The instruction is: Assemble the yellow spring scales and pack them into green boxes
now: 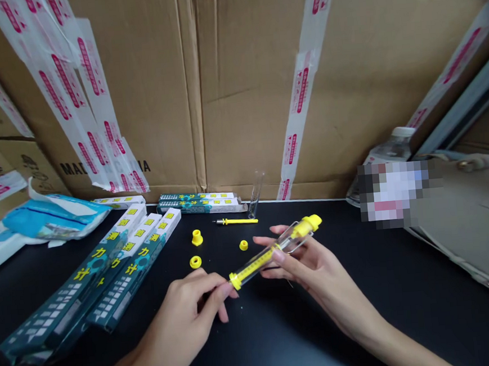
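Note:
A clear tube with a yellow inner piece and yellow end caps point(271, 252) lies slanted between my hands above the black table point(405, 283). My right hand point(305, 263) is wrapped around its upper half. My left hand point(191, 311) pinches the lower yellow end with thumb and forefinger. Loose yellow parts lie just beyond: a small cone-like cap point(197, 237), a ring point(195, 262) and a small round cap point(243, 245). A thin yellow rod with a dark tip point(237, 221) lies further back, next to an empty clear tube point(256, 196) leaning on the cardboard.
Three long dark-teal boxes with yellow labels point(103, 273) lie at the left, more boxes point(199, 202) at the back. A blue and white packet point(52, 218) sits far left. Taped cardboard cartons point(228, 83) wall the back. A plastic bottle point(388, 155) and a bag point(471, 216) sit at right.

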### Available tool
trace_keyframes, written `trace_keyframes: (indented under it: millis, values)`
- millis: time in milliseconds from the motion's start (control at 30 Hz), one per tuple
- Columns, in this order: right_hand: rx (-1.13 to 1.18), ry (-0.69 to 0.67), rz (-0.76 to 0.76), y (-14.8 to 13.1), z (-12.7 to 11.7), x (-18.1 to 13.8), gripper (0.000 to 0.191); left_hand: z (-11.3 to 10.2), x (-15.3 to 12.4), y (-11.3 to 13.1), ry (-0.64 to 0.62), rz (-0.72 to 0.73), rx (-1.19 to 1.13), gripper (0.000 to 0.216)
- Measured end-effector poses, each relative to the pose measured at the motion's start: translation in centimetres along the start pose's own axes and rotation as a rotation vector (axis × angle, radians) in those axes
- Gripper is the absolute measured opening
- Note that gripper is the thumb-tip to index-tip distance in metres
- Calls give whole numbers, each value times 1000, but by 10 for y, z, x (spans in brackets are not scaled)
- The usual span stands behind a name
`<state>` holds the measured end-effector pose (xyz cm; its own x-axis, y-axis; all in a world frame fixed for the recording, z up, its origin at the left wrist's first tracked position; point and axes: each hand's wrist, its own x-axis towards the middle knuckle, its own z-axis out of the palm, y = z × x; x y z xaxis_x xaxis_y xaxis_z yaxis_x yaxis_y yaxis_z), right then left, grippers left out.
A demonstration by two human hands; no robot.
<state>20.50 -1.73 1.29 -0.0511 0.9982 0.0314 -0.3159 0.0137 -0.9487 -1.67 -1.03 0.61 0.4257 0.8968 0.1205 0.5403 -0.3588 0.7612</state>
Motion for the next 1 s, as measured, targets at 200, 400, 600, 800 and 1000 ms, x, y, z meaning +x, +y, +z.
trace_keyframes:
  millis: [200, 400, 600, 800, 1000]
  values:
    - [62, -68, 0, -4, -1, -4, 38, -3, 4, -2, 9, -172, -173, 43]
    - [15, -47, 9, -3, -7, 2, 25, -1, 6, -7, 22, -189, -195, 48]
    - [-43, -1, -13, -8, -6, 2, 29, -2, 4, -4, -5, -152, -205, 43]
    - [25, -51, -20, -17, -1, 1, 23, -1, 7, -6, -29, -200, -250, 43]
    - [57, -22, -41, -20, -5, 5, 21, 1, 7, 3, -85, -168, -257, 30]
